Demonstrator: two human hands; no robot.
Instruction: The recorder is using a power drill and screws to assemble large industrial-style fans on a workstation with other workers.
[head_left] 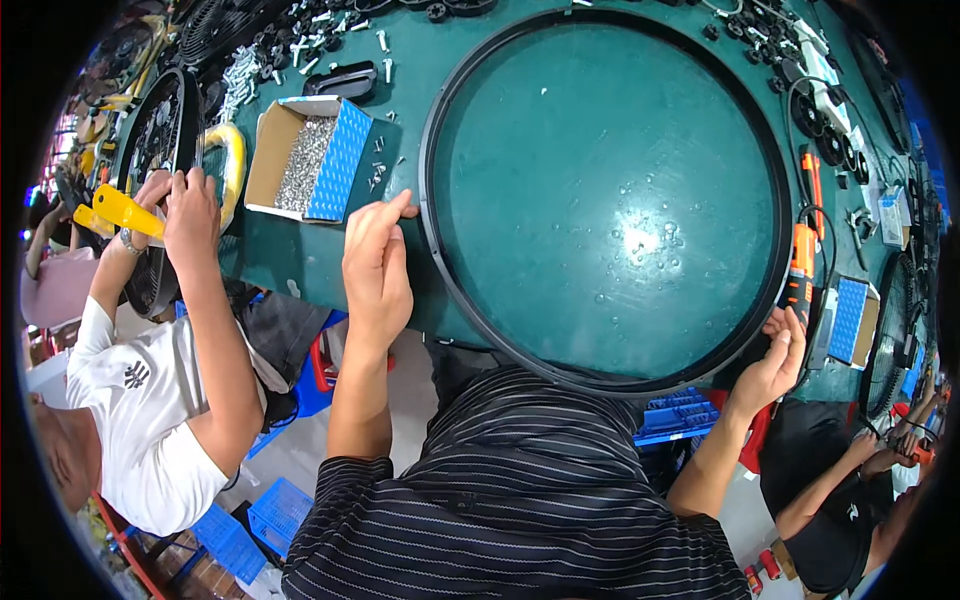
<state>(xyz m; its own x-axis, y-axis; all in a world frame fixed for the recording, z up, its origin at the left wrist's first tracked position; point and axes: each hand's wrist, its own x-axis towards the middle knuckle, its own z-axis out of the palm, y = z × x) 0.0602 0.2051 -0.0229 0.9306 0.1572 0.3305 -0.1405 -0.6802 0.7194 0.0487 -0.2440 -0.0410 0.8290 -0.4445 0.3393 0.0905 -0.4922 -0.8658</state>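
A large black ring (430, 160) lies on the green tabletop in front of me, its near edge close to my body. Beside its left rim is my left hand (378, 270), open, thumb and fingers apart, with nothing visible in it. At the lower right of the ring is my right hand (775, 362), its fingers loosely bent and apart. Those fingertips are close to the rim; whether they touch it I cannot tell. An orange and black power screwdriver (802, 255) lies just beyond my right hand. Left of the ring, an open blue-sided box (342, 165) holds many small screws (308, 150).
Loose screws (377, 178) lie beside the box, near a black tray (342, 82). A co-worker (150, 420) at left handles a yellow part (127, 211). Another blue box (848, 318) stands at right, near a second co-worker (835, 510). Black parts fill the far corners.
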